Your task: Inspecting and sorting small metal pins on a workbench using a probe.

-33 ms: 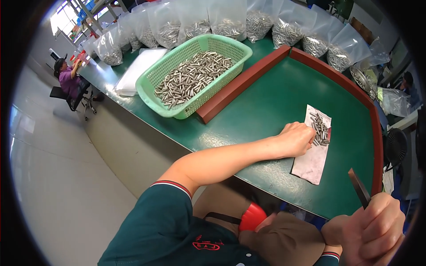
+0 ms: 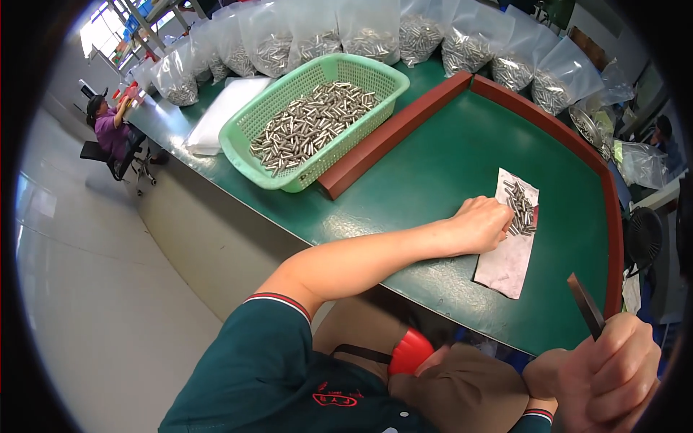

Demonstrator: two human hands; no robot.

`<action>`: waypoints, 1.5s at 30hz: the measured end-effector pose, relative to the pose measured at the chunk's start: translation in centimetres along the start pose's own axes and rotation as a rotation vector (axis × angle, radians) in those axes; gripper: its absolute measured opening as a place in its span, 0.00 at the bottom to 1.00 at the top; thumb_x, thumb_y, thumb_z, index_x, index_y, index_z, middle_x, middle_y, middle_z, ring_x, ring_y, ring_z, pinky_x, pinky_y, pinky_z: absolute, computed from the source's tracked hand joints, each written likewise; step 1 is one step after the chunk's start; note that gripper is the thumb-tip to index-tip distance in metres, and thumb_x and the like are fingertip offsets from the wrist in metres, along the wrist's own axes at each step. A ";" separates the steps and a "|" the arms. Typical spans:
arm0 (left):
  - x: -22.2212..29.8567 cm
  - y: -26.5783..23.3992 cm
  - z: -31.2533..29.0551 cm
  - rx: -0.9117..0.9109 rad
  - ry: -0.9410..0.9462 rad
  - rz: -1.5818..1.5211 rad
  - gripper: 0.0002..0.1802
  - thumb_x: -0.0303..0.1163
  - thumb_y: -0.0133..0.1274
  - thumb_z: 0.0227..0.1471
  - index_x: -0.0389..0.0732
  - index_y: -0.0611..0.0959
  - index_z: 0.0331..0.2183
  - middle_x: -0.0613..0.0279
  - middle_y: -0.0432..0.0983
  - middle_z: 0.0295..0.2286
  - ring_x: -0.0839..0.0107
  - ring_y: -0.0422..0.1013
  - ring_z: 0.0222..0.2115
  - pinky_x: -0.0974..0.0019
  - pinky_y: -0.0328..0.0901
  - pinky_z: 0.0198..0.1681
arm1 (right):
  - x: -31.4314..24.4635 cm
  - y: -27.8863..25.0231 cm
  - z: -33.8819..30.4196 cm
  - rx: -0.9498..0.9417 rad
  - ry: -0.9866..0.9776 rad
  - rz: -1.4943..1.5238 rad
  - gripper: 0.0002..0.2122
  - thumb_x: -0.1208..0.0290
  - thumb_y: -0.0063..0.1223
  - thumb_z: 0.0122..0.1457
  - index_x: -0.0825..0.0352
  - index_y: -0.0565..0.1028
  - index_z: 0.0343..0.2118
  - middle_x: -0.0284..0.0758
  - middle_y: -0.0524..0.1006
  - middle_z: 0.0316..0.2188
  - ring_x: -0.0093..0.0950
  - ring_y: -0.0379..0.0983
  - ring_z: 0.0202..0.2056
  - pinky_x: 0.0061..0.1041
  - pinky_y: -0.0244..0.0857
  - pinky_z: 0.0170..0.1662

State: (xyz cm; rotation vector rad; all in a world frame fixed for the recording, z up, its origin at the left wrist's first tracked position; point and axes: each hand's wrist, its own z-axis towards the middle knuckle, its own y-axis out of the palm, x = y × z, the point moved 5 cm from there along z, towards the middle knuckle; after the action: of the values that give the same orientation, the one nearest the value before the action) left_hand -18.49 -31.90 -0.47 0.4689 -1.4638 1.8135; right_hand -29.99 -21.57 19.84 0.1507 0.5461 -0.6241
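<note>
My left hand [image 2: 478,226] reaches across the table, fingers curled together at the left edge of a small pile of metal pins [image 2: 521,209]. Its fingertips are turned away, so what they grip, if anything, is hidden. The silvery pins lie on a stained, pale rectangular sheet [image 2: 505,268]. At the lower right, my right hand [image 2: 617,368] is wrapped round a narrow, flat dark strip [image 2: 586,307], whose brownish end sticks up past the fist. That strip is held up near the table's front edge, apart from the pins.
Red-brown rails [image 2: 393,137] border the work area on the green table [image 2: 433,173]. To the left stands a green plastic basket [image 2: 289,184] full of similar pins, beside white sheets [image 2: 227,112]. Clear bags [image 2: 368,43] of pins line the back. Another person [image 2: 112,130] sits far left.
</note>
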 end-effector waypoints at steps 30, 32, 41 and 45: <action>0.9 0.8 1.5 -0.112 -0.002 -0.064 0.06 0.25 0.56 0.39 0.36 0.77 0.26 0.63 0.68 0.16 0.78 0.61 0.16 0.74 0.56 0.20 | 19.5 -23.4 -16.1 1.189 0.625 0.795 0.14 0.63 0.44 0.50 0.63 0.65 0.13 0.25 0.49 0.06 0.19 0.41 0.10 0.18 0.38 0.14; 1.6 0.9 1.5 -0.089 0.120 0.007 0.08 0.24 0.55 0.40 0.33 0.75 0.26 0.57 0.70 0.18 0.67 0.65 0.17 0.68 0.61 0.22 | 19.4 -23.4 -16.0 1.185 0.625 0.788 0.14 0.63 0.44 0.50 0.63 0.65 0.13 0.25 0.50 0.06 0.19 0.42 0.10 0.18 0.38 0.14; 0.5 0.7 1.1 -0.124 -0.130 -0.274 0.07 0.29 0.50 0.48 0.35 0.73 0.26 0.65 0.68 0.18 0.76 0.60 0.18 0.73 0.58 0.22 | 19.3 -23.3 -16.2 1.108 0.600 0.800 0.14 0.63 0.44 0.51 0.62 0.63 0.13 0.25 0.49 0.06 0.18 0.42 0.10 0.18 0.38 0.14; -1.2 2.0 0.6 -0.288 -0.533 -1.329 0.08 0.34 0.45 0.54 0.40 0.71 0.27 0.70 0.67 0.22 0.86 0.47 0.15 0.81 0.46 0.18 | 18.8 -22.9 -16.2 1.132 0.606 0.781 0.14 0.64 0.43 0.53 0.62 0.65 0.13 0.25 0.49 0.07 0.18 0.42 0.10 0.18 0.38 0.14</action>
State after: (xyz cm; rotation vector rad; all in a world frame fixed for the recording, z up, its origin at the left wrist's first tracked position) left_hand -19.27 -32.99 -2.52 1.4099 -1.1595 0.4214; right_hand -37.92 -44.90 -3.23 1.5822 0.5946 -0.0315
